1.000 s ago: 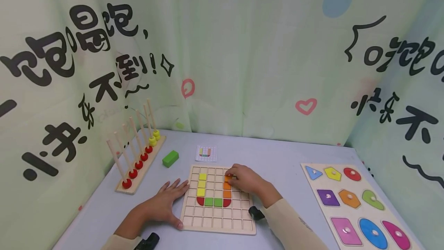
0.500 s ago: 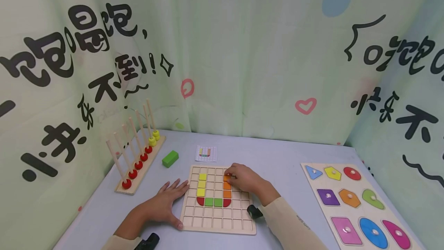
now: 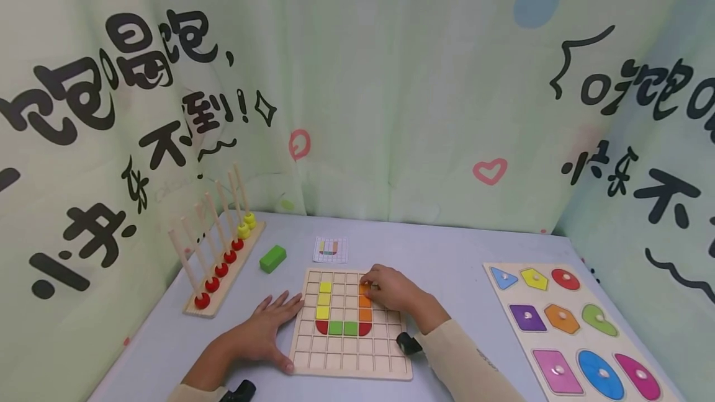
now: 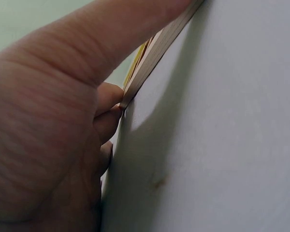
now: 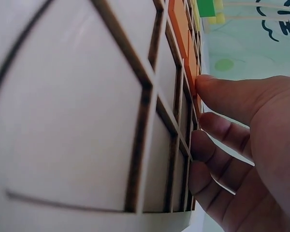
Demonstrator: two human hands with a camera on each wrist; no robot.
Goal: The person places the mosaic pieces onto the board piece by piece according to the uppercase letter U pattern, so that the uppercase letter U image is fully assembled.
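A wooden grid board [image 3: 335, 361] lies in front of me with coloured tiles forming a U. Yellow tiles [image 3: 323, 299] make the left side, orange tiles [image 3: 365, 315] the right, and green tiles [image 3: 343, 328] with a red rounded tile [image 3: 365, 329] at each end the bottom. My right hand [image 3: 393, 290] is at the top of the orange column, thumb and index finger at the sides of the uppermost orange tile [image 5: 197, 104], partly hidden by the fingers. Spread out flat, my left hand [image 3: 254, 334] touches the board's left edge with its fingertips and thumb.
Beyond the board lies a small pattern card [image 3: 330, 249], with a green block [image 3: 272, 259] left of it. A peg stand [image 3: 203, 308] with red and yellow beads stands at the far left. At right is a knobbed shape puzzle [image 3: 575, 340].
Both hands stay nearly where they were, the right one still at the top orange tile. The head view has shifted slightly.
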